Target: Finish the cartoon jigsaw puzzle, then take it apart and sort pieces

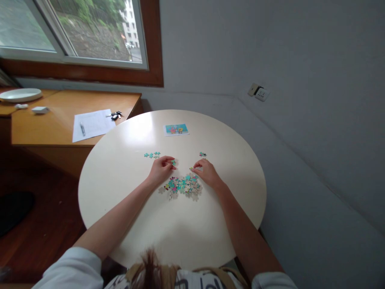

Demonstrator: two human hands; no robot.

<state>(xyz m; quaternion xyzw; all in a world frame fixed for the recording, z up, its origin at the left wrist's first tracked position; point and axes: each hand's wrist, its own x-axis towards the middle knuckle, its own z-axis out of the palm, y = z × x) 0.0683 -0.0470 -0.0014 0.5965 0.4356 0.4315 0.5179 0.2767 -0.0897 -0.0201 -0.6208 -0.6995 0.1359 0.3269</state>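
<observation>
Between the fingertips of my left hand (161,168) is a teal jigsaw puzzle piece (173,162). My right hand (206,170) pinches a small yellowish puzzle piece (191,169) just above the table. Below and between both hands lies a heap of loose puzzle pieces (183,184), teal, pink and pale, some showing their plain backs. Several teal pieces (151,155) are set apart beyond my left hand. Past my right hand rests a small cluster of pieces (203,154). A picture card (177,129) with colourful cartoon figures on blue lies farther back.
Everything sits on a round white table (126,208). To the left, a wooden desk (60,102) carries a paper sheet (93,122), a pen (82,129), keys (116,115) and a white box (40,110). A wall (300,100) stands close on the right.
</observation>
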